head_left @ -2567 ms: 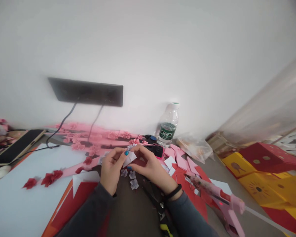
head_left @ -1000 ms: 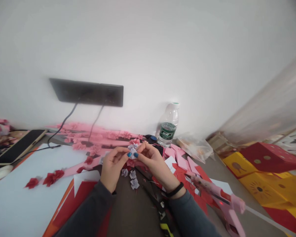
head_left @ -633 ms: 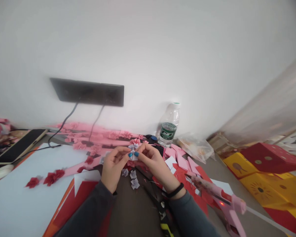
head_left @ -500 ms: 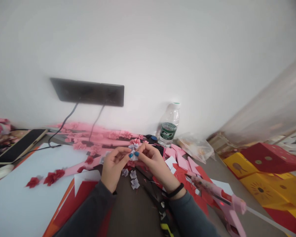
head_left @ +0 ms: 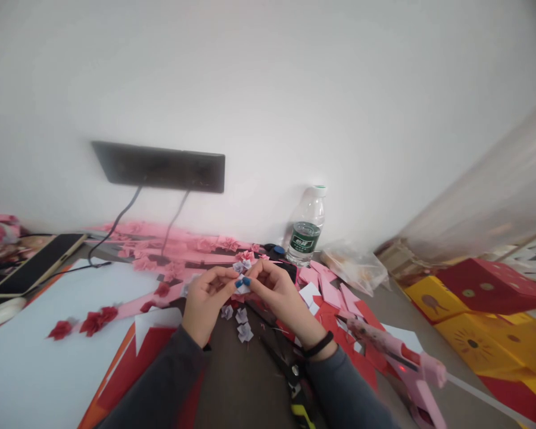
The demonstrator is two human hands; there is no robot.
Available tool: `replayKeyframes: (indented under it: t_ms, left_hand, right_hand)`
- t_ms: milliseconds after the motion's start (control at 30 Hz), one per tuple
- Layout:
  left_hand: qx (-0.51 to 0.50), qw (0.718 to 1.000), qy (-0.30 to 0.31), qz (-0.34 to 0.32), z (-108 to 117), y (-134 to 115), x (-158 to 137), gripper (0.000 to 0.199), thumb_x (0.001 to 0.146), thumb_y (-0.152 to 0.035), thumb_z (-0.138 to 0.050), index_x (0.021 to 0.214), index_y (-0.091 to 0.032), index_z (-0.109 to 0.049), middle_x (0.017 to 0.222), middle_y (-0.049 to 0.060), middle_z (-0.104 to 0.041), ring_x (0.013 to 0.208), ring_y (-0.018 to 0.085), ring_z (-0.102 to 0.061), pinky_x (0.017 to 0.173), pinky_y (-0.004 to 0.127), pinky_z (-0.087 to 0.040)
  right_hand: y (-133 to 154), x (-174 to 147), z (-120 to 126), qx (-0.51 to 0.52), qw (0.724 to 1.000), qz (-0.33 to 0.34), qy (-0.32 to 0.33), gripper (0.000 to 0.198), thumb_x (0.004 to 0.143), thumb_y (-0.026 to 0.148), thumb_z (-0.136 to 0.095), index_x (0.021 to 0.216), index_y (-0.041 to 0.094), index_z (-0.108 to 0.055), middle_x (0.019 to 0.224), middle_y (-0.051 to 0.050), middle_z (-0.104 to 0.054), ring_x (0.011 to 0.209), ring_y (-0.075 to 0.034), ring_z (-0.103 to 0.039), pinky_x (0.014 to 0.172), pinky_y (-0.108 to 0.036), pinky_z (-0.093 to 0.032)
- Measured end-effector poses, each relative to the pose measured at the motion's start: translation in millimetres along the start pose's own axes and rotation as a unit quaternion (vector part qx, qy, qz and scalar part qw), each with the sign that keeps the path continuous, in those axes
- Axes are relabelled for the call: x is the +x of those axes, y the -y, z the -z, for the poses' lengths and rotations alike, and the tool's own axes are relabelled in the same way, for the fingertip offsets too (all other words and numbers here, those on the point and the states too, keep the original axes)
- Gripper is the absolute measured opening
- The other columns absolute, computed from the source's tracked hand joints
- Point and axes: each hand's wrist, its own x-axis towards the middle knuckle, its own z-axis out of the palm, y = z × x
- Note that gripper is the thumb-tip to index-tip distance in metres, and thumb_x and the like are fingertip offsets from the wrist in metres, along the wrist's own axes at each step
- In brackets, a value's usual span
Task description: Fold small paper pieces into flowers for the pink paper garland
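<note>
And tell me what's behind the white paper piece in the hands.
Beyond the white paper piece, a lilac flower and a pink flower show. What lies directly behind is covered by the paper, the left hand and the right hand.

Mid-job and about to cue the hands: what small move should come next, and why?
Probably a gentle press on the small white paper. The left hand and right hand both pinch it, their fingers close together, so it seems steady enough; its exact fold is too covered to tell.

A craft table [head_left: 232, 381] against a wall [head_left: 268, 89], shown by paper flowers [head_left: 245, 332], scissors [head_left: 294, 372] and a glue gun [head_left: 402, 364].
</note>
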Motion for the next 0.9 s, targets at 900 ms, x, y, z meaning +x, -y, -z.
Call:
replayKeyframes:
  t_ms: [900]
  left_hand:
    - [0.04, 0.999, 0.005, -0.023, -1.1, 0.4, -3.0, 0.022, 0.08, -0.037, -0.071, 0.087, -0.016, -0.072, 0.085, 0.006, -0.074, 0.081, 0.02, -0.068, 0.072, 0.027, -0.054]
  right_hand:
    - [2.4, 0.3, -2.2, -0.041, 0.999, 0.023, -0.009, 0.028, 0.079, 0.04, -0.071, 0.073, 0.019, -0.055, 0.07, 0.003, -0.053, 0.062, -0.011, -0.049, 0.058, -0.024, -0.042]
